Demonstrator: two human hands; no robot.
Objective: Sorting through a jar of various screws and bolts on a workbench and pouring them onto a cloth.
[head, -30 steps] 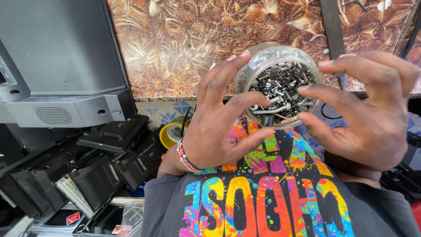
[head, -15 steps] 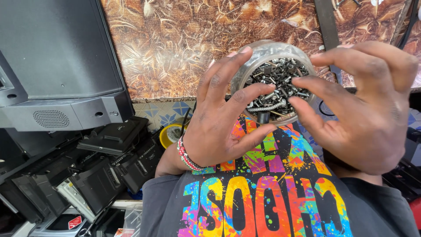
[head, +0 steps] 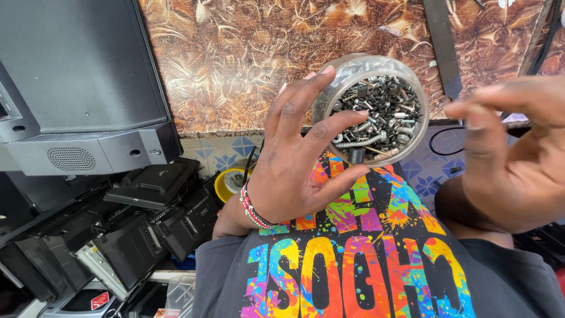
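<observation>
While our left hand [head: 294, 171] grips one clear jar [head: 372, 109] of countless small screws [head: 382, 115], our right hand [head: 512, 153] hovers just beside it, empty, fingers loosely spread.

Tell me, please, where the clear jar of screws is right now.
In the head view, the clear jar of screws sits upper centre, held up by the left hand, with the right hand apart at its right.

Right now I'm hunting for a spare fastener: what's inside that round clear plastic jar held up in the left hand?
The round clear plastic jar holds a heap of silver metal screws and a small black cylindrical part. The left hand covers its near side, and deeper layers are hidden.
</observation>
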